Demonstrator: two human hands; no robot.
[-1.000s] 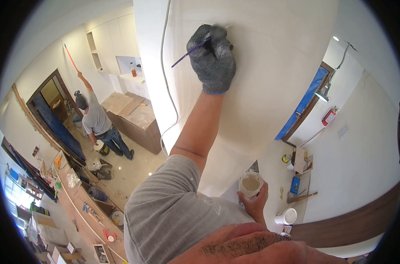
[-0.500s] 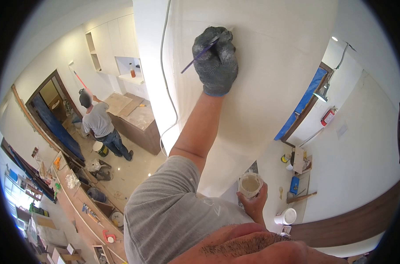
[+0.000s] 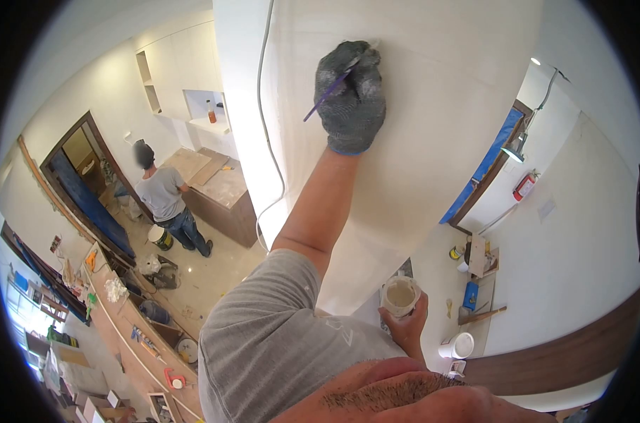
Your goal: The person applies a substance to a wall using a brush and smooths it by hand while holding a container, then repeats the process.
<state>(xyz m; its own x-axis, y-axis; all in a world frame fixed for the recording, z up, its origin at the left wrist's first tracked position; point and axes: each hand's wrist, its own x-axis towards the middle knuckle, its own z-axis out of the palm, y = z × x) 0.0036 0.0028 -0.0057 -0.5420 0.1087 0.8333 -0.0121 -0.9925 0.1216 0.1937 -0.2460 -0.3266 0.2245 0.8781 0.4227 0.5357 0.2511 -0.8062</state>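
Observation:
My left hand (image 3: 352,102), in a dark grey glove smeared with white, is raised against a cream wall face (image 3: 433,106). It pinches a thin paintbrush (image 3: 323,97) whose purple handle slants down to the left; the pale tip meets the wall and is partly hidden by the fingers. Lower down, near my chest, my bare right hand (image 3: 411,324) grips a plastic cup (image 3: 400,296) holding cream-coloured paint. Its fingers wrap round the cup's side.
A white cable (image 3: 262,106) hangs along the wall's left edge. Another person (image 3: 161,190) stands left by a counter (image 3: 218,187) with a paint roller (image 3: 127,138). A cluttered workbench (image 3: 122,324) lies lower left. Buckets (image 3: 457,346) and a fire extinguisher (image 3: 525,186) are right.
My gloved left hand has shifted slightly right along the wall with the brush. My right hand and the cup stay put. The other person's roller has come down the wall.

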